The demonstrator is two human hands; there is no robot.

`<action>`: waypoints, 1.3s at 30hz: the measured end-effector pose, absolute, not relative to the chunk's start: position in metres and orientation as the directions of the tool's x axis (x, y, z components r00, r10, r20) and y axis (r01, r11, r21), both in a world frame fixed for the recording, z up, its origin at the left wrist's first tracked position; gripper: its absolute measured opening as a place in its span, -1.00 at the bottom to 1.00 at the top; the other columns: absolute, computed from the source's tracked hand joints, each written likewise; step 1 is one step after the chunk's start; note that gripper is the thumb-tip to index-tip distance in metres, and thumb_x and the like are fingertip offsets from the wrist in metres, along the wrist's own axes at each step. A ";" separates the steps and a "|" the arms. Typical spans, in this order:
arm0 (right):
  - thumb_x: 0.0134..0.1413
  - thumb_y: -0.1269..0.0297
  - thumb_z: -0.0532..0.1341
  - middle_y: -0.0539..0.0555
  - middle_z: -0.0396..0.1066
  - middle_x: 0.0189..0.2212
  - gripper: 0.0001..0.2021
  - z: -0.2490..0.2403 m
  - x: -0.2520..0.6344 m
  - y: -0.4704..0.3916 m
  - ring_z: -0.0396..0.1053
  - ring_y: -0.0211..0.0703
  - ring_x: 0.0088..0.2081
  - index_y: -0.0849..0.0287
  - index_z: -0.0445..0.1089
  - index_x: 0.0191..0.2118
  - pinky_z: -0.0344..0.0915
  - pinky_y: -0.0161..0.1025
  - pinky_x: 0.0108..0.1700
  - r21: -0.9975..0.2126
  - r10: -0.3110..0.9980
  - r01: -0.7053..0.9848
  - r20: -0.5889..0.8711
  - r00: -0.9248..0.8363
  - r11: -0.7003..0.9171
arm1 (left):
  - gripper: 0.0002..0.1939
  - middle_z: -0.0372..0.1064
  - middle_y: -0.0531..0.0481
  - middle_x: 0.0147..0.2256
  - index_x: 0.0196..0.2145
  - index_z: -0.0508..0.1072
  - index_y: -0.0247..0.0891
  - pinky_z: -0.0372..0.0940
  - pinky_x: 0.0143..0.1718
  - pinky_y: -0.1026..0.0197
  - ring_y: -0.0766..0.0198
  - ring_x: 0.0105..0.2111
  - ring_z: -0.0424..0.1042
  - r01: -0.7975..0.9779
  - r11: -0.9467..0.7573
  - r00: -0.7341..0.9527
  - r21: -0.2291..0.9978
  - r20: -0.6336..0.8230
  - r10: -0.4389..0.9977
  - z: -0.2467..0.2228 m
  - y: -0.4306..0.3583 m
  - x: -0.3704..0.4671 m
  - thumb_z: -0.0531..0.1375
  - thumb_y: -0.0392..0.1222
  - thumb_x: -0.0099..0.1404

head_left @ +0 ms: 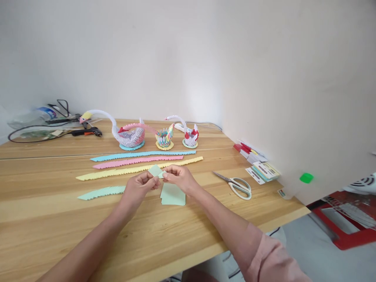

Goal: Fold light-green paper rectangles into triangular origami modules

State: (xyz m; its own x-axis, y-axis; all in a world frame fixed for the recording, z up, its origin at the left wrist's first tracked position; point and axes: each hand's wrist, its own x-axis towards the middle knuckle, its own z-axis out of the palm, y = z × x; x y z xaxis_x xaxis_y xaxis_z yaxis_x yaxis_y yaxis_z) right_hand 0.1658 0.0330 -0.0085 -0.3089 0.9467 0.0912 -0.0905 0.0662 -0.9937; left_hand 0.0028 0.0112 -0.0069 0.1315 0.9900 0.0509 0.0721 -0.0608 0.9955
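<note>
Between my two hands is a small pale green paper (155, 170), partly folded. My left hand (142, 184) pinches its lower left side, and my right hand (177, 177) grips its right corner, the fingertips almost meeting. Right below lies a stack of pale green paper squares (173, 194) on the wooden table. To the left, a short green strip of folded paper pieces (101, 192) runs partly behind my left hand. Behind my hands stretch longer strips of the same kind: yellow (111, 172), pink (138, 161) and blue (143, 155).
Folded-paper swans, a large one (129, 137), a multicoloured one (165, 138) and a small one (190, 136), stand at the back. Scissors (235, 185) and paper packs (263, 172) lie to the right. Pliers (86, 132), cables and a plastic bottle (32, 116) are at far left.
</note>
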 end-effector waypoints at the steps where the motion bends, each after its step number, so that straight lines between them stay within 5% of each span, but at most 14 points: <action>1: -0.15 0.24 0.26 -0.02 0.39 -0.43 -0.79 -0.009 0.166 0.033 0.32 -0.35 -0.42 0.23 0.40 -0.34 0.27 -0.30 -0.25 -0.994 0.946 -0.080 0.095 -0.311 0.073 | -0.81 0.38 0.05 -0.52 -0.55 0.40 -0.27 0.21 -0.36 0.29 0.32 -0.47 0.29 0.066 -0.062 0.134 0.996 0.053 0.990 -0.007 0.011 0.003 0.22 -0.11 0.09; 13: -0.13 0.31 0.23 -0.12 0.23 -0.56 -0.70 -0.003 0.162 0.028 0.16 -0.39 -0.54 0.20 0.27 -0.19 0.10 -0.40 -0.45 -0.982 0.937 0.034 0.168 -0.306 0.187 | -0.81 0.36 0.06 -0.50 -0.44 0.46 -0.25 0.20 -0.39 0.32 0.34 -0.47 0.28 -0.054 -0.042 0.157 0.998 0.050 0.986 -0.013 0.014 0.001 0.23 -0.06 0.09; 21: -0.08 0.25 0.20 -0.03 0.31 -0.47 -0.82 -0.002 0.171 0.029 0.22 -0.33 -0.46 0.20 0.37 -0.31 0.15 -0.38 -0.41 -0.935 0.927 0.204 0.220 -0.303 0.289 | -0.83 0.30 0.09 -0.57 -0.55 0.42 -0.26 0.17 -0.47 0.31 0.35 -0.53 0.24 0.157 -0.040 0.120 0.987 0.021 0.993 -0.007 0.012 0.003 0.24 -0.11 0.02; 31: -0.03 0.26 0.17 -0.01 0.37 -0.43 -0.83 -0.006 0.172 0.031 0.28 -0.30 -0.43 0.19 0.37 -0.29 0.22 -0.35 -0.36 -0.925 0.917 0.196 0.259 -0.302 0.326 | -0.79 0.36 0.04 -0.59 -0.56 0.46 -0.25 0.24 -0.44 0.28 0.28 -0.53 0.31 0.149 -0.069 0.113 0.986 0.052 0.992 -0.001 0.011 0.002 0.22 -0.05 0.02; 39: 0.10 0.42 0.03 0.08 0.43 -0.34 -0.77 -0.001 0.180 0.031 0.35 -0.20 -0.27 0.13 0.42 -0.24 0.25 -0.25 -0.18 -0.531 0.653 0.382 0.577 -0.491 0.757 | -0.83 0.34 0.05 -0.66 -0.65 0.42 -0.27 0.18 -0.49 0.29 0.33 -0.59 0.27 0.031 -0.003 0.130 1.000 -0.001 0.991 0.003 0.011 0.000 0.22 -0.15 -0.01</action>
State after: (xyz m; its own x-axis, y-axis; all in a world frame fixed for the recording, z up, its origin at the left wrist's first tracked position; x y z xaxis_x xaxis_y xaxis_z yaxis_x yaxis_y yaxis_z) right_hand 0.1805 0.0307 -0.0009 -0.4910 0.6527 0.5770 0.3817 0.7566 -0.5310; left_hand -0.0004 0.0113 0.0028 0.1301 0.9915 -0.0008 0.0312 -0.0032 0.9995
